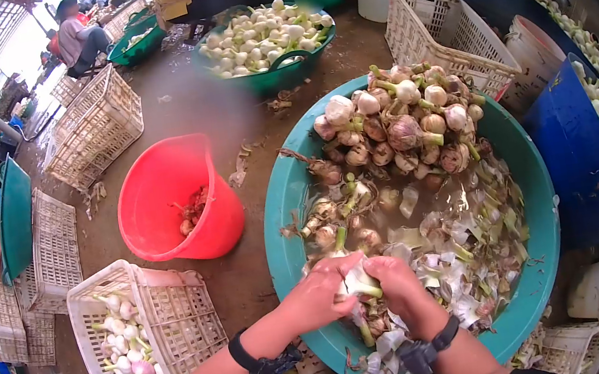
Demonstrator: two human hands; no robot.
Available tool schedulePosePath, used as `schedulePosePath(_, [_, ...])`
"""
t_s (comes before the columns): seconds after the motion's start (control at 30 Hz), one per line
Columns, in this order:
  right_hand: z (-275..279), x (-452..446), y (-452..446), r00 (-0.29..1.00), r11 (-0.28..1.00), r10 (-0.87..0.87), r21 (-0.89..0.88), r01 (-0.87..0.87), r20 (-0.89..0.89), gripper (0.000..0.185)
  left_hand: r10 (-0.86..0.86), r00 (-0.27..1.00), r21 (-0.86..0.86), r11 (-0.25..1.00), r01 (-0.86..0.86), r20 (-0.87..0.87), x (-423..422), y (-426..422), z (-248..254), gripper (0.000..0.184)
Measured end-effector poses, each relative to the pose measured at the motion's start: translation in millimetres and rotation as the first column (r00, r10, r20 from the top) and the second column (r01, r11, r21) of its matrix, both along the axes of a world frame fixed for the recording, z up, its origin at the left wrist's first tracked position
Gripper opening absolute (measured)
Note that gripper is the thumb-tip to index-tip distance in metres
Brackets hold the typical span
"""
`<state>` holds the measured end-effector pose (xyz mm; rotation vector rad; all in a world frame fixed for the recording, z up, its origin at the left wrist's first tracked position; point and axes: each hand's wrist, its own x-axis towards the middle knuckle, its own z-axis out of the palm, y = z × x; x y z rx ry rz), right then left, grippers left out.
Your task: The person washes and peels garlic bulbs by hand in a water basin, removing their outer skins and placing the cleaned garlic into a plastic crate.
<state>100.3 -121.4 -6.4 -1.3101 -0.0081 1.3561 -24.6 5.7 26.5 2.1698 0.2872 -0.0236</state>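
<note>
My left hand [319,290] is closed around a pale garlic bulb [360,282] over the near part of a large teal tub [275,245]. From the other side, my right hand [395,280] pinches the same bulb, thumb and fingers against its white skin. Past my hands, unpeeled garlic bulbs [405,132] with dirty roots and cut stems are heaped at the tub's far side. Loose garlic skins [447,285] lie in murky water to the right and below my hands. Both wrists wear dark straps.
A red bucket [136,210] with some scraps inside stands left of the tub. Lower left, a white crate [89,331] holds peeled garlic. Beyond are a green basin [265,81] of white bulbs, an upright crate [477,59] and blue barrels [576,140]. Other people sit farther back.
</note>
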Motion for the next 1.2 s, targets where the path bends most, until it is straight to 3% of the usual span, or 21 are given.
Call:
schedulePosePath(0.07, [17, 3, 3, 0.997, 0.998, -0.054, 0.011, 0.055, -0.063, 0.023, -0.170, 0.924, 0.502, 0.865, -0.027, 0.342, 1, 1, -2, 0.038])
schedulePosePath(0.1, [25, 1, 6, 0.986, 0.994, -0.105, 0.019, 0.108, -0.129, 0.023, -0.170, 0.924, 0.501, 0.865, -0.027, 0.343, 1, 1, -7, 0.038])
schedulePosePath(0.17, [16, -9, -2, 0.974, 0.970, -0.143, 0.171, 0.173, -0.176, 0.024, 0.275, 0.883, -0.131, 0.961, -0.243, 0.381, -2, 2, -22, 0.027])
schedulePosePath(0.2, [13, -12, -11, 0.996, 0.977, -0.068, 0.204, 0.056, 0.051, 0.025, 0.274, 0.883, -0.130, 0.961, -0.243, 0.380, 0, 6, -20, 0.027])
schedulePosePath(0.23, [20, -13, -13, 0.961, 0.975, 0.005, 0.212, -0.066, 0.277, 0.025, 0.563, 0.813, -0.685, 0.651, -0.328, 0.147, 4, 12, -17, 0.025])
schedulePosePath(0.27, [40, -13, -27, 0.554, 0.957, 0.056, 0.113, -0.266, 0.831, 0.026, 0.645, 0.734, -0.942, 0.065, -0.329, -0.212, 5, 17, -15, 0.026])
schedulePosePath(0.33, [40, 1, -50, 0.887, 0.861, -0.295, 0.501, 0.087, 0.354, 0.025, 0.635, 0.696, -0.918, -0.053, -0.392, -0.334, -3, 28, -27, 0.028])
schedulePosePath(0.37, [43, 21, -63, 0.883, 0.804, -0.423, 0.533, 0.263, 0.202, 0.021, 0.605, 0.651, -0.875, -0.175, -0.452, -0.458, -7, 31, -32, 0.031])
schedulePosePath(0.43, [45, 57, -85, 0.718, 0.774, -0.616, 0.417, 0.476, 0.324, 0.018, 0.614, 0.617, -0.852, -0.193, -0.486, -0.491, -2, 25, -15, 0.031])
schedulePosePath(0.47, [20, 86, -108, 0.599, 0.934, -0.319, 0.138, 0.328, 0.734, 0.026, 0.629, 0.587, -0.839, -0.213, -0.501, -0.510, 1, 23, -5, 0.030])
schedulePosePath(0.57, [-15, 66, -91, 0.326, 0.987, -0.096, 0.047, 0.154, 0.941, 0.039, 0.635, 0.580, -0.827, -0.177, -0.534, -0.511, 11, 12, 3, 0.027])
schedulePosePath(0.63, [-13, 38, -63, -0.009, 0.992, 0.122, -0.122, 0.015, 0.992, 0.058, 0.587, 0.687, -0.782, 0.141, -0.607, -0.428, 11, 0, -6, 0.028])
schedulePosePath(0.67, [4, 15, -48, 0.663, 1.000, -0.003, 0.011, -0.008, 0.749, 0.054, 0.599, 0.693, -0.751, 0.218, -0.623, -0.401, 15, -8, -10, 0.030])
schedulePosePath(0.7, [30, -3, -31, 0.991, 0.988, -0.083, 0.138, 0.068, 0.108, 0.051, 0.587, 0.705, -0.757, 0.224, -0.614, -0.398, 20, -16, -11, 0.030])
schedulePosePath(0.8, [1, 0, -21, 0.977, 0.929, -0.069, 0.342, 0.137, -0.202, 0.045, 0.566, 0.757, -0.658, 0.438, -0.612, -0.327, 23, -24, -13, 0.041])
schedulePosePath(0.87, [15, 30, -31, 0.823, 0.819, -0.285, 0.321, 0.475, -0.491, 0.040, 0.600, 0.746, -0.776, 0.308, -0.550, -0.290, 20, -20, -13, 0.042])
schedulePosePath(0.93, [60, 94, -55, 0.749, 0.297, 0.069, 0.730, 0.615, -0.659, 0.067, 0.606, 0.738, -0.835, 0.211, -0.508, -0.296, 11, -9, -7, 0.041])
schedulePosePath(0.97, [60, 108, -46, 0.741, 0.309, 0.069, 0.720, 0.621, -0.668, 0.067, 0.609, 0.730, -0.831, 0.199, -0.520, -0.311, 7, -5, -10, 0.041])
schedulePosePath(1.1, [39, 161, -16, 0.901, 0.841, -0.402, 0.455, 0.292, 0.163, 0.064, 0.629, 0.663, -0.750, 0.183, -0.635, -0.407, 8, -1, -10, 0.031])
schedulePosePath(1.17, [-35, 159, 23, 0.785, 0.968, 0.112, -0.246, 0.053, 0.610, 0.068, 0.595, 0.680, -0.804, 0.091, -0.587, -0.429, 16, -6, -13, 0.026])
schedulePosePath(1.2, [-78, 154, 41, 0.627, 0.919, 0.130, -0.331, 0.215, 0.768, 0.076, 0.576, 0.675, -0.802, 0.053, -0.595, -0.462, 19, -9, -16, 0.025])
